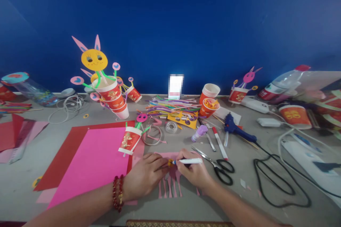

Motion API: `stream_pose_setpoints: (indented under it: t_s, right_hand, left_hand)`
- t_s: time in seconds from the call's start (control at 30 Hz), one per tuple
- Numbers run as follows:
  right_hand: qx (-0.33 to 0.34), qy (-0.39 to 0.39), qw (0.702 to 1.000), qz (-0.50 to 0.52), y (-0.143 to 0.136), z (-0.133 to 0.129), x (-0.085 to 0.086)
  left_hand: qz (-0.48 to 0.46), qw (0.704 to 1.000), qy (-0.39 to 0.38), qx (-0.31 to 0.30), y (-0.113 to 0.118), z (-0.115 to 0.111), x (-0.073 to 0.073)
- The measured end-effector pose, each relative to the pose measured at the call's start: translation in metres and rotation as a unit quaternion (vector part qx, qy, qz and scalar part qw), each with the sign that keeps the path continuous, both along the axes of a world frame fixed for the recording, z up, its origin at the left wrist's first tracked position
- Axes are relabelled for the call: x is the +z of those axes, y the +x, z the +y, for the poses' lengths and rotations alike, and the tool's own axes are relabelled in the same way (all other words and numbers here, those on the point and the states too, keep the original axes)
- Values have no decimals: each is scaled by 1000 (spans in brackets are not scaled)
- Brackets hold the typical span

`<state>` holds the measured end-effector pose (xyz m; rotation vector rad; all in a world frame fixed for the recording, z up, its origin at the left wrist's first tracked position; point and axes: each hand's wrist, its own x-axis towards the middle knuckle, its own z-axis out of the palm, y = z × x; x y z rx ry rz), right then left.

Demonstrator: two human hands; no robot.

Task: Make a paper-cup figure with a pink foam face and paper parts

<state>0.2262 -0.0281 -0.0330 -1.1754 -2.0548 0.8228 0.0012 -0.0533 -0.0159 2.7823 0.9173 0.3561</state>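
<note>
My right hand (193, 172) grips a white marker (191, 161) like a pen, its blue tip end pointing left. That tip meets a small yellow paper piece (169, 162), which the fingertips of my left hand (146, 173) hold from the other side. Its exact shape is mostly covered by the fingers. A beaded red bracelet circles my left wrist. Under both hands lies pink paper (170, 187) cut into several narrow strips along its near side. Black-handled scissors (223, 170) rest partly opened just right of my right hand.
Pink sheets (90, 163) and a decorated paper cup (130, 140) lie left. Behind are tape (171, 126), pipe cleaners (170, 106), a glue stick (199, 133) and a red marker (220, 143). A blue glue gun (238, 129) and its looped cord (282, 205) occupy the right.
</note>
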Motion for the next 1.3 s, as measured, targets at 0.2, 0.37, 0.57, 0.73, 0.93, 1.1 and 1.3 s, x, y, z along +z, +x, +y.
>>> stream_pose_setpoints:
  t_s: [0.2,0.37,0.57,0.73,0.93,1.1,1.3]
  right_hand:
    - [-3,-3,1000,8,-1,0,3]
    - [-9,-13,1000,12,0,1,2]
    - [-19,-15,999,25,-1,0,2]
    - [-22,-27,998,44,-1,0,3]
    - [-55,-48,993,89,0,-1,1]
    - [-8,-29,999,36,0,-1,3]
    - [4,-13,1000,2,0,-1,0]
  left_hand:
    - [-1,1000,10,-1,0,1,0]
    - [-1,1000,13,0,0,1,0]
    - [2,1000,10,0,-1,1,-1]
    - [7,1000,6,0,-1,1,-2]
    - [4,1000,12,2,-1,1,-1]
    - [6,1000,8,3,-1,1,-1]
    - [5,1000,5,2,0,1,0]
